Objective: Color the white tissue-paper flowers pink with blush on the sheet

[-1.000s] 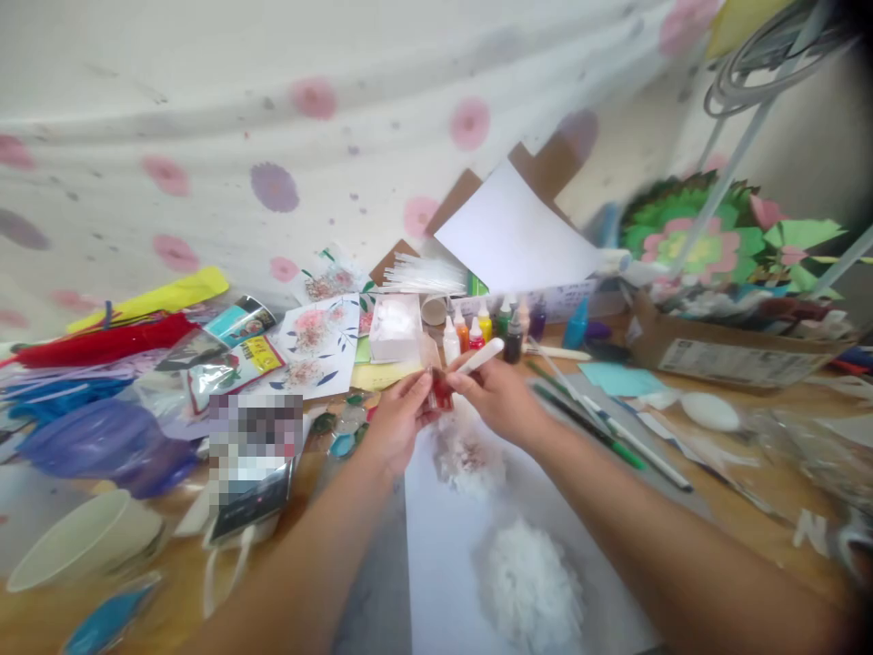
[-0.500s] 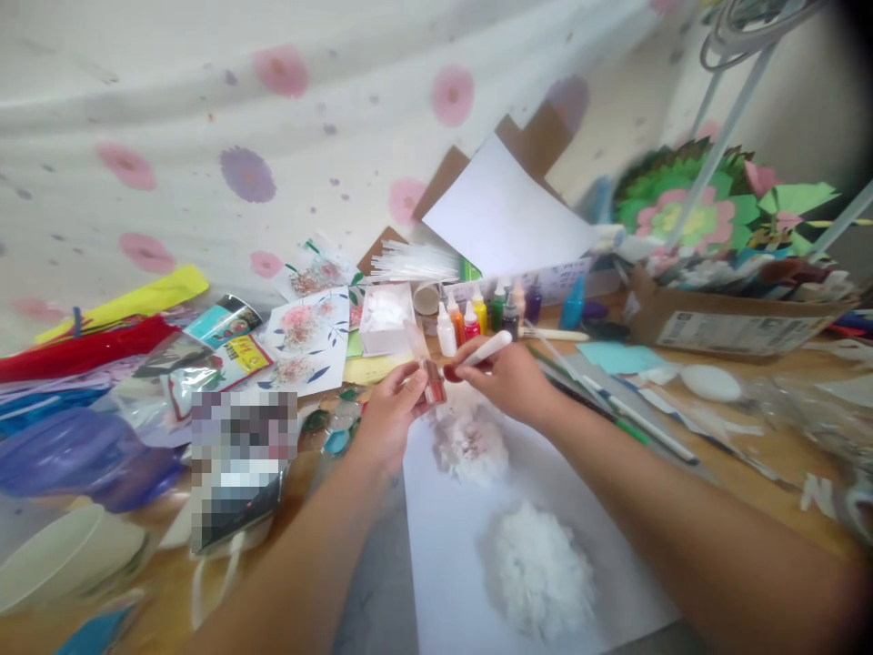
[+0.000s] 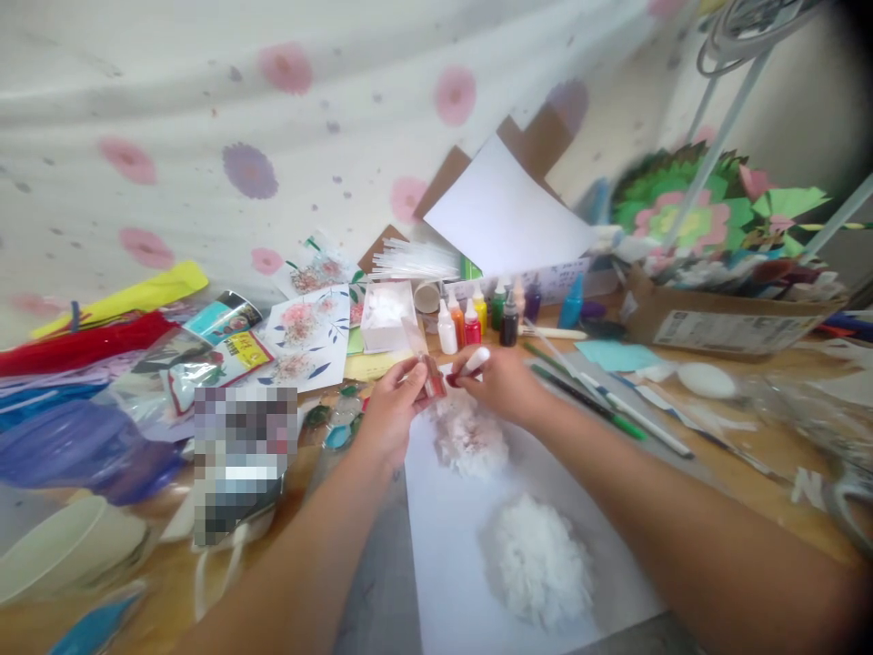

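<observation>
My left hand [image 3: 392, 409] pinches a small clear packet with red contents [image 3: 431, 380] above the far end of a white sheet [image 3: 450, 537]. My right hand [image 3: 501, 387] is closed on a white stick-shaped tool [image 3: 474, 360] whose red tip meets the packet. Just beneath the hands lies a white fluffy tuft speckled with red [image 3: 469, 441]. A second, plain white tuft [image 3: 538, 559] rests nearer to me on the same sheet.
A row of small coloured bottles [image 3: 477, 320] and a white box [image 3: 386, 316] stand behind the hands. Green and white pens [image 3: 614, 420] lie to the right, a cardboard box of paper flowers [image 3: 723, 314] farther right. Bags, flower cards and a pale bowl [image 3: 68, 546] crowd the left.
The stick in my right hand has tipped down and drawn closer to the packet. My hands have sunk slightly toward the speckled tuft.
</observation>
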`<state>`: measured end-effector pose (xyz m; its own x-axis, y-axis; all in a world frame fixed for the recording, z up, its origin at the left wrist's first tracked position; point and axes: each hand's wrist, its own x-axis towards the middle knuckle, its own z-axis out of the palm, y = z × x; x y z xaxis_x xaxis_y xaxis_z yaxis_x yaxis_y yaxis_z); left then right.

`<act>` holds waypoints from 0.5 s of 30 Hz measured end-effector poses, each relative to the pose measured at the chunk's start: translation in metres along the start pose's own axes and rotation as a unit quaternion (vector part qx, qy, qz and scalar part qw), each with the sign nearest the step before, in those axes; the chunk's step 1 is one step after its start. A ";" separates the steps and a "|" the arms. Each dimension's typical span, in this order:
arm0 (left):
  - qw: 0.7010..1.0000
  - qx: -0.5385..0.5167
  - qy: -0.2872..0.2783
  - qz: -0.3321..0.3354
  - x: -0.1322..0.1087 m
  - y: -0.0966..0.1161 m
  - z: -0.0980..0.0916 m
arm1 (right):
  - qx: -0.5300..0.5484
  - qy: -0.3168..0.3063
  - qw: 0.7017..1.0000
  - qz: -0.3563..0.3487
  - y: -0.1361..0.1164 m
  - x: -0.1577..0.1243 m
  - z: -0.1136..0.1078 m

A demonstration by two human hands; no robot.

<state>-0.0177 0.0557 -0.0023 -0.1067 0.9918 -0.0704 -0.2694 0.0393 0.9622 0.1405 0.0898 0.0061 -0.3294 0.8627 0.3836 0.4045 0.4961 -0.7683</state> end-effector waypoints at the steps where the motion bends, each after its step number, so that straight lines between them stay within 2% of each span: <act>1: 1.000 -0.003 0.000 -0.001 0.000 0.000 0.000 | 0.004 0.006 1.000 0.008 0.000 0.000 0.000; 4: 1.000 -0.007 -0.006 -0.002 -0.001 0.001 0.000 | 0.020 -0.001 1.000 -0.004 0.001 0.000 0.001; 7: 1.000 -0.007 -0.002 0.000 -0.001 0.002 0.001 | -0.012 -0.002 1.000 0.003 0.001 0.001 0.001; 10: 1.000 -0.011 0.002 -0.004 -0.002 0.002 0.001 | 0.044 0.006 0.999 0.029 0.000 0.001 0.001; 12: 1.000 -0.013 0.005 -0.006 -0.002 0.002 0.000 | 0.060 -0.008 0.998 0.009 -0.001 0.000 0.001; 15: 1.000 -0.014 0.012 -0.007 -0.001 0.001 -0.002 | -0.003 -0.018 1.000 -0.005 0.000 -0.001 0.002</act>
<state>-0.0193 0.0545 -0.0016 -0.1267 0.9878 -0.0901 -0.2975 0.0488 0.9535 0.1386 0.0883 0.0048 -0.3637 0.8537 0.3727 0.4063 0.5054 -0.7612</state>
